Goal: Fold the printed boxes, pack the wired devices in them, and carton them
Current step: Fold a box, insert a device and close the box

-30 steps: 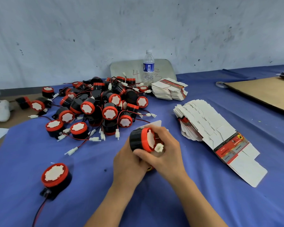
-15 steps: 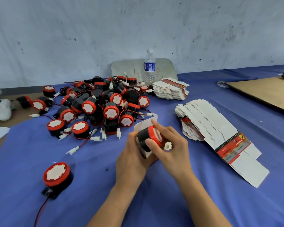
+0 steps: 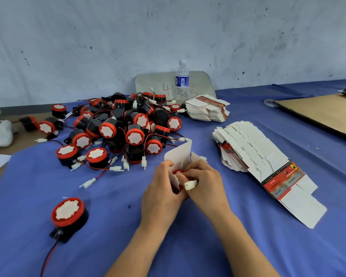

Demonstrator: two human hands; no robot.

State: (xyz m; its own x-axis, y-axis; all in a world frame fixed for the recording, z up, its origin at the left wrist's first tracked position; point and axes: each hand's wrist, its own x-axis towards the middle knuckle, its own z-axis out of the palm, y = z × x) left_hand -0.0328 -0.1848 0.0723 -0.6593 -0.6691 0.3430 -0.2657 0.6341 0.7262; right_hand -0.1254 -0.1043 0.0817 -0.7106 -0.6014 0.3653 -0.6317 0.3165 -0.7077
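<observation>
- Head view: a half-folded printed box point(image 3: 179, 155) was held low over the blue-covered desk point(image 3: 108, 232), near its front middle, with its white flaps standing open upward.
- It was gripped from the left by the left hand point(image 3: 160, 193), whose fingers were curled round its wall.
- One wired device point(image 3: 178, 172), red-rimmed, was seated inside the open box and mostly hidden by fingers.
- A white connector point(image 3: 190, 185) was pinched at the box mouth by the curled fingers of the right hand point(image 3: 207, 182).
- A pile of devices point(image 3: 116, 128) was heaped behind the hands, to the left.
- A lone device point(image 3: 68, 212) was laid on the desk at near left, well apart from the pile.
- A fanned stack of flat boxes point(image 3: 254, 154) was spread to the right, with a second stack point(image 3: 207, 108) behind it, just beside a water bottle point(image 3: 181, 80).
- A cardboard sheet point(image 3: 318, 114) was laid at far right.
</observation>
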